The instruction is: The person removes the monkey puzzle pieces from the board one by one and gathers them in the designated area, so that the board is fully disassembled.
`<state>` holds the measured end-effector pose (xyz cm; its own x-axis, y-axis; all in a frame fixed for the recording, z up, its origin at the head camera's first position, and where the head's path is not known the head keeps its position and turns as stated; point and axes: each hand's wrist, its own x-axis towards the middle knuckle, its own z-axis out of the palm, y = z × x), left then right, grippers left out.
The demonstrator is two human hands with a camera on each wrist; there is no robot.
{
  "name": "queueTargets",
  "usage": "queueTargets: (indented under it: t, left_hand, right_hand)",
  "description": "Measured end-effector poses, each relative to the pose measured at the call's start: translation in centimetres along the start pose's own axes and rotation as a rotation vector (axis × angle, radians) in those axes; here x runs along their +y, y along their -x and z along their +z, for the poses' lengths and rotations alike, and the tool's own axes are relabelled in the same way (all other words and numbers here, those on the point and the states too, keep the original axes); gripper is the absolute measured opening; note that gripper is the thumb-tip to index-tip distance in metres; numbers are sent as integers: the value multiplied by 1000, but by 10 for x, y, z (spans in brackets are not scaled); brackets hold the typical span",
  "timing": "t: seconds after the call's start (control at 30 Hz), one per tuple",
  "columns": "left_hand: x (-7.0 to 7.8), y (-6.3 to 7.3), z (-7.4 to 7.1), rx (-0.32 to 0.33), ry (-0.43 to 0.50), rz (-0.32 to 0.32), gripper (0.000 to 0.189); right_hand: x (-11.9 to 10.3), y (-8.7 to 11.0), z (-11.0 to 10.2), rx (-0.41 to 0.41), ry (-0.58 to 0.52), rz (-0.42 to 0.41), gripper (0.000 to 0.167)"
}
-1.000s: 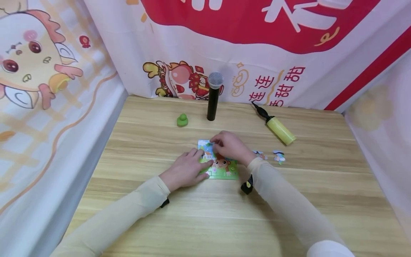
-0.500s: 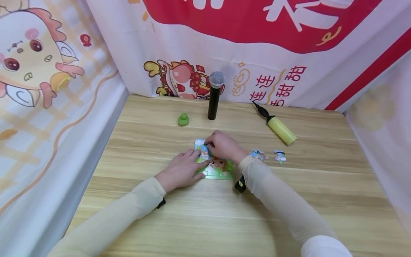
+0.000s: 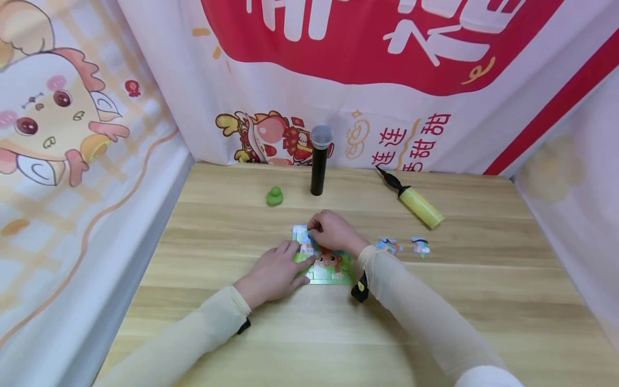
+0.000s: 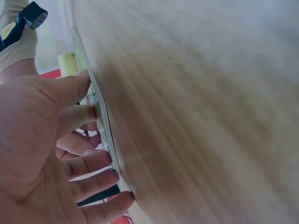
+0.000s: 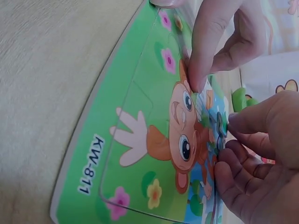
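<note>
A jigsaw puzzle in a flat tray (image 3: 331,277), showing a cartoon monkey on green grass, lies mid-table. My left hand (image 3: 273,273) rests on its left side, fingers spread and mostly straight; the left wrist view has these fingertips (image 4: 112,158) along the tray's edge. At the upper part of the puzzle, my right hand (image 3: 333,231) pinches a small puzzle piece (image 5: 221,124) between thumb and fingers, low over the picture. The piece is partly hidden by the fingers. Two loose puzzle pieces lie to the right, one (image 3: 388,245) nearer the right wrist and another piece (image 3: 420,246) farther out.
Behind the puzzle stands an upright black microphone (image 3: 318,166) with a silver head. A small green duck-shaped toy (image 3: 274,196) is left of it. A yellow hand pump (image 3: 419,206) with a black nozzle lies back right. Printed cloth (image 3: 271,91) hangs behind the table.
The puzzle has slid slightly left under my hands. My right hand has shifted left over its upper part, still pinching. The head view has tilted, so everything sits lower in it.
</note>
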<state>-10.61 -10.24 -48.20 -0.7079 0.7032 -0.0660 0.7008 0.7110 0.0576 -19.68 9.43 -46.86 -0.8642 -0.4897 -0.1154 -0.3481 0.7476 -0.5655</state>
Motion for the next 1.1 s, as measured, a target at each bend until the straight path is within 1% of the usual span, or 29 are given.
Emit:
queueTargets:
  t: [0.1,0.2,0.23,0.37,0.47,0.53,0.6,0.7,0.87,0.97,1.1]
  left_hand:
    - [1,0,-1,0,-4,-1,52]
    - [3,2,0,-6,-3,-5,52]
    - [3,2,0,-10,-4,-8,52]
    - [5,3,0,-10,3,-15,52]
    - [5,4,-1,-6,16,-16,53]
    - [4,4,-2,0,21,-16,53]
    - [2,5,-3,7,17,-14,53]
    - [-1,7,-4,9,11,-16,53]
    - [-8,11,-6,-7,7,-21,53]
    - [-12,12,-7,-18,10,-19,53]
    - [-14,13,-10,-18,16,-6,53]
  right_hand:
    - [3,0,0,19,-37,16,11]
    - [6,1,2,20,-121,50,9]
    - [7,2,3,17,-168,67,9]
    - [13,3,1,-13,-436,166,9]
    - [21,5,-4,-29,-615,223,11]
    - [28,8,-9,-28,-701,238,13]
    - [35,12,-17,-24,-756,249,16]
    - [49,25,-30,-17,-779,275,20]
    - [70,49,-46,-11,-730,343,20]
    - [80,62,-50,-26,-688,385,19]
    - [88,74,-51,-40,-658,411,18]
